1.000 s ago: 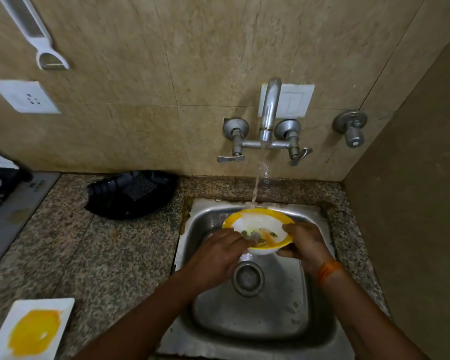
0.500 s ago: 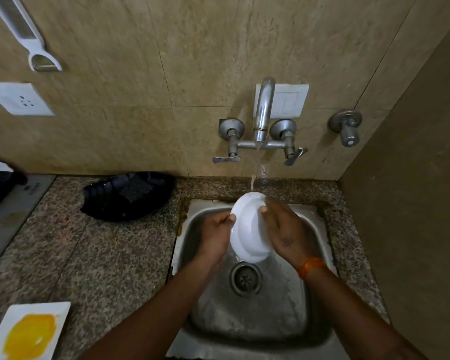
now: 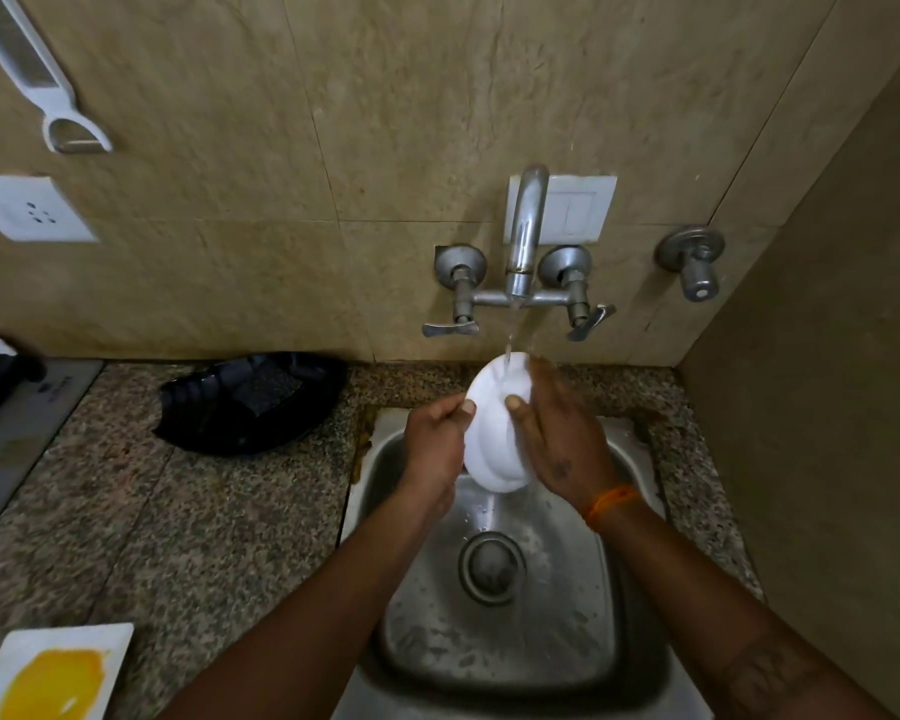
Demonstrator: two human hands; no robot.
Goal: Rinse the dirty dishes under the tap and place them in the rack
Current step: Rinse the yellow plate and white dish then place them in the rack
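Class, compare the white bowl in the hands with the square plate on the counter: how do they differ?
The bowl is round, tilted on edge under running water; the square plate lies flat on the counter. The bowl's visible underside looks clean; the plate carries a yellow smear. Both are white.

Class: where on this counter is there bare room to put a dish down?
Bare granite counter lies between the black tray, the sink rim and the yellow-stained plate. Over the sink it is crowded: both hands hold the white bowl under the tap.
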